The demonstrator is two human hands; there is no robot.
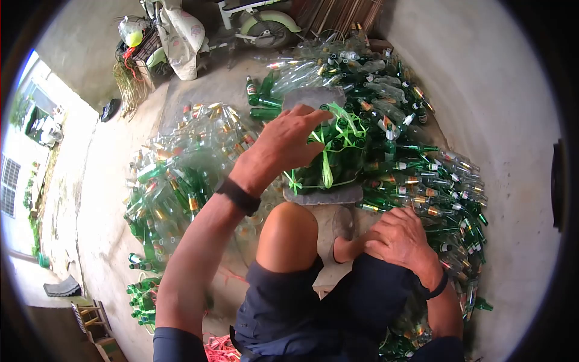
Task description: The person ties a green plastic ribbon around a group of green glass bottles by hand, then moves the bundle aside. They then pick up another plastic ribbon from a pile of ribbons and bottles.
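A bundle of green glass bottles (pixel 344 161) stands upright on a dark grey slab (pixel 325 196), in front of my knees. Bright green plastic strapping (pixel 327 172) runs across the bottle necks, with a knot and a loose tail at the front. Over the bundle's left side reaches my left hand (pixel 288 140), thumb and fingers apart, fingertips close to the strapping and nothing held. My right hand (pixel 398 238) lies over my right knee, palm down and fingers loosely laid out, holding nothing.
Loose bottles (pixel 422 187) lie piled along the right wall, and clear bottles (pixel 187 163) are heaped on the left. Green-tied bottles (pixel 143 298) sit at lower left. Red strapping (pixel 222 349) lies beside me. A two-wheeler (pixel 268 27) and a white sack (pixel 181 39) stand behind.
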